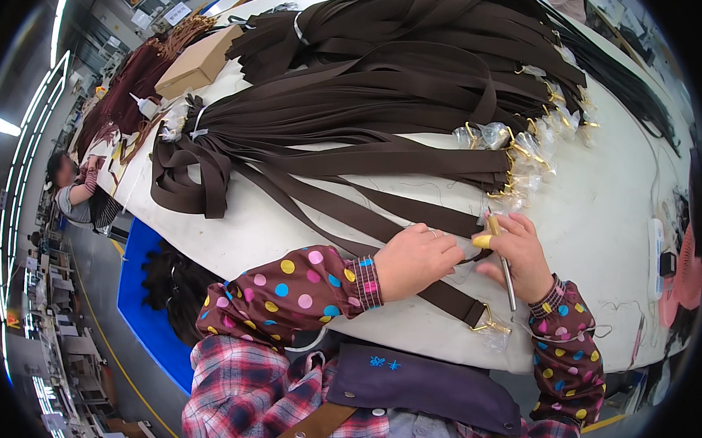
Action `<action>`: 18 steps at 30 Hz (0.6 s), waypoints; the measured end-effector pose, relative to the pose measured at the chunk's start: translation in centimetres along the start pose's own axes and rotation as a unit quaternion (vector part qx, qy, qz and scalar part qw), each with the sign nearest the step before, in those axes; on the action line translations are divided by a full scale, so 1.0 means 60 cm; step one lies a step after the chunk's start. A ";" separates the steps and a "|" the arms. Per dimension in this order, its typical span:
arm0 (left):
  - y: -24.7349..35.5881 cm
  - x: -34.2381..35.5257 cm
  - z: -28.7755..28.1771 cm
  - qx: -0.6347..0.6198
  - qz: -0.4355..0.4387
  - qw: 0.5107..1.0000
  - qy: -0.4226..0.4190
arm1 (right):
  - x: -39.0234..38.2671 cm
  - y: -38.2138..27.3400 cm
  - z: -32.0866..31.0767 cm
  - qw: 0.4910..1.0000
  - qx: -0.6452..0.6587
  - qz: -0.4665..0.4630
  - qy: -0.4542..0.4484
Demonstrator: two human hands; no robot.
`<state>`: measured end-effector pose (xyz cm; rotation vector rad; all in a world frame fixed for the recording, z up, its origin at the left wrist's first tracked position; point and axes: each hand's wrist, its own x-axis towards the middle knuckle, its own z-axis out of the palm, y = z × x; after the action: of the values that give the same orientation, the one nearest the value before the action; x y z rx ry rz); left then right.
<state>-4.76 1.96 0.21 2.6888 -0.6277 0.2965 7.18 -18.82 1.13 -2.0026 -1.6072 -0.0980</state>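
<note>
My left hand (415,261) presses the brown strap (448,297) flat on the white table (602,231), steadying it; my right hand (517,255) pinches a slim metal tool (507,279).

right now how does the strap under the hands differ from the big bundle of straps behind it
The strap under the hands lies alone, flat and stretched across the white table; the bundle of straps is piled many deep and tied together at one end. The single strap is pinned by the left hand while the right hand holds a thin tool to it; nobody touches the bundle. Both are dark brown with gold clasps.
</note>
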 end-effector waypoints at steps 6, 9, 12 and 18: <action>0.000 0.011 -0.018 0.004 0.020 1.000 0.023 | -0.024 -0.008 -0.013 0.994 -0.101 -0.026 0.014; -0.017 0.013 -0.021 0.008 -0.001 0.993 0.119 | -0.008 -0.010 -0.019 0.993 -0.098 -0.006 0.066; -0.043 -0.004 -0.045 0.075 0.033 0.978 0.193 | -0.001 0.011 -0.022 0.989 -0.032 0.059 0.132; -0.056 -0.090 -0.049 -0.120 -0.126 0.977 -0.124 | 0.033 0.047 -0.037 0.976 -0.066 0.076 0.194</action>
<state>-8.31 7.98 0.41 2.5508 -0.3540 -0.1757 10.95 -18.44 2.70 -2.0420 -1.2254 -0.5169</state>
